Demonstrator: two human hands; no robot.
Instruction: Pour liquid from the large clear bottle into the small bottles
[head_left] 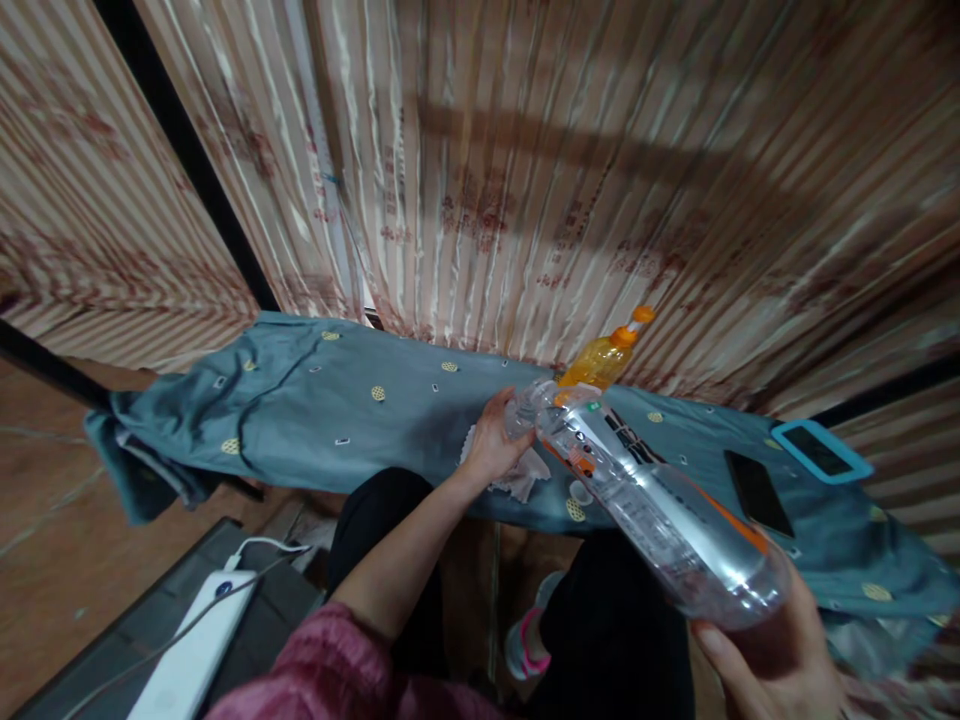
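While the right hand (772,660) is cupping the base of a clear plastic bottle (652,500), the left hand (495,435) is closing around the bottle's neck end, fingers curled over it. The bottle is lying tilted in the air between the two hands, its base low and near the camera, its neck pointing away toward the table (337,400). It looks empty or nearly so, and its label is showing orange and white print.

Just under the left hand, a white crumpled cloth (521,475) is lying on the table, touching the wrist side of the hand. Behind the clear bottle an orange bottle (600,360) with an orange cap is standing upright on the table, close to the striped curtain (525,170).

A blue-grey patterned sheet is covering the table. On its right part a black phone (757,492) is lying flat, and beyond it a second phone in a blue case (821,450) is lying near the edge. Low on the left, a white power bank (191,645) with a cable is resting on a dark surface.
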